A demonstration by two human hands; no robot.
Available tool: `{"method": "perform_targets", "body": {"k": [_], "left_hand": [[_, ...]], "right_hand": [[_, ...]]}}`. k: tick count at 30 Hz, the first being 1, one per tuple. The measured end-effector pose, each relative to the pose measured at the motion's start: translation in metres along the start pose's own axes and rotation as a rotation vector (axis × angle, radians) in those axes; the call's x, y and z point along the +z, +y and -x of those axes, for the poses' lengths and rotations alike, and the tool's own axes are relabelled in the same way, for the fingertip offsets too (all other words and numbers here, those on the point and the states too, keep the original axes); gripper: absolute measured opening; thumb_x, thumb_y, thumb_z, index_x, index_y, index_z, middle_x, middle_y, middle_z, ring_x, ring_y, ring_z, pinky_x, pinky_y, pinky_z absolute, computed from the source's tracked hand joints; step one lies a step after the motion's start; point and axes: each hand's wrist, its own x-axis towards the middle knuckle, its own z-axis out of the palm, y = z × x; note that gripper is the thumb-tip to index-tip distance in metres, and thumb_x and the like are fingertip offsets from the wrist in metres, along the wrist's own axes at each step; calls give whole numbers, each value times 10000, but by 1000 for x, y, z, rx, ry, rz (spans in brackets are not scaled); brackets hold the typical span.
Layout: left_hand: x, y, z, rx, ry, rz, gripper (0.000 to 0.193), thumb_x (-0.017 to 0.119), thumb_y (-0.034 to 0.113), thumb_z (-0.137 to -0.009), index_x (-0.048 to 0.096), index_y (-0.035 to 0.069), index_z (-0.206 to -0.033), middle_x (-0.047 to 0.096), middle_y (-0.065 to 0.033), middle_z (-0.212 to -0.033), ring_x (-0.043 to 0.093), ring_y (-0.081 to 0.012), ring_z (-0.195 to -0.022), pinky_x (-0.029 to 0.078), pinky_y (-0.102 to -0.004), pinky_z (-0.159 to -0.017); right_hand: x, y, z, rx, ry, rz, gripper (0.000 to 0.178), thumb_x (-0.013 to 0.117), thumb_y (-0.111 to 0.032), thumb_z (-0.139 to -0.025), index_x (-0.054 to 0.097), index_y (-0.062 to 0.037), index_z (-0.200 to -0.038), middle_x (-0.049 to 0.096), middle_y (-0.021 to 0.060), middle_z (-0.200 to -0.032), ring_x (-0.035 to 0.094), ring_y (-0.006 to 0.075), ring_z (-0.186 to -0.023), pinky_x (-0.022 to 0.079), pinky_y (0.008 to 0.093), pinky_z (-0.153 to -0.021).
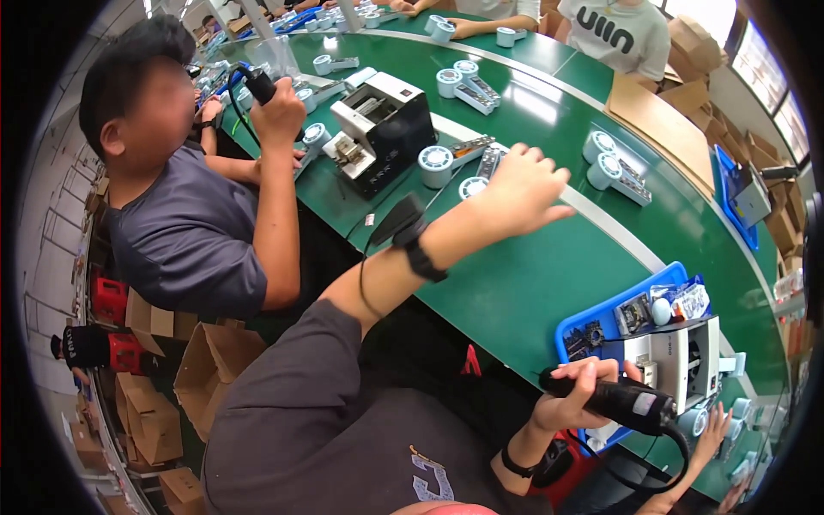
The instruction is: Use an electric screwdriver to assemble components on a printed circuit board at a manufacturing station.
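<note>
Past dark cloth shirt (343, 446), gripping black cylindrical screwdriver (631, 405) in right hand (573, 405) beside blue plastic tray (618, 300), seemingly reaching unclenched left hand (522, 196) leftward, likely needing grasp.

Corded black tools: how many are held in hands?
2: a black tool in the person's right hand, a second one in the raised hand of the co-worker at left; others may be hidden.

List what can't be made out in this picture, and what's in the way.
- Head view: whatever lies directly beneath the left hand, covered by the hand itself.
- Head view: part of the black corded tool, wrapped by the right hand.
- Head view: part of the blue tray, hidden by the white-and-black machine.
</note>
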Motion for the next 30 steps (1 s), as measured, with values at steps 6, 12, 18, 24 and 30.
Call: {"method": "perform_targets", "body": {"k": [6,12,18,24,30], "left_hand": [[56,-9,80,-36,363,-100,589,860,419,-870,664,44,-1281,688,-186,-1285,603,-349,-1281,371,-611,-1205],[62,-4,76,47,404,46,414,852,209,-855,688,48,-1200,686,-181,-1336,642,-347,-1231,466,-536,-1147],[24,17,128,128,222,416,347,808,11,-830,680,59,-1149,704,-111,-1343,664,-374,-1191,567,-463,-986],[19,37,183,181,164,441,469,820,-13,-811,698,48,-1260,707,-107,-1373,671,-357,-1214,565,-452,-987],[37,62,156,53,297,416,428,825,-1,-851,763,61,-1270,754,-81,-1289,701,-297,-1106,559,-412,-935]], "right_hand": [[19,12,-10,3,-43,35,505,620,6,-971,399,98,-1416,559,76,-726,556,137,-545,507,273,-583],[19,12,1,67,-70,152,532,643,7,-960,410,68,-1435,586,84,-747,567,142,-547,525,285,-585],[-19,-9,10,-125,-164,125,601,650,35,-945,362,33,-1473,570,89,-749,570,160,-538,563,309,-562],[-39,-33,-8,-240,-85,178,367,621,-95,-1004,430,-11,-1307,555,68,-741,571,177,-527,551,330,-552],[-86,-64,-81,-503,144,138,365,507,-261,-1063,394,-47,-1335,467,42,-720,490,169,-472,517,378,-491]]}}
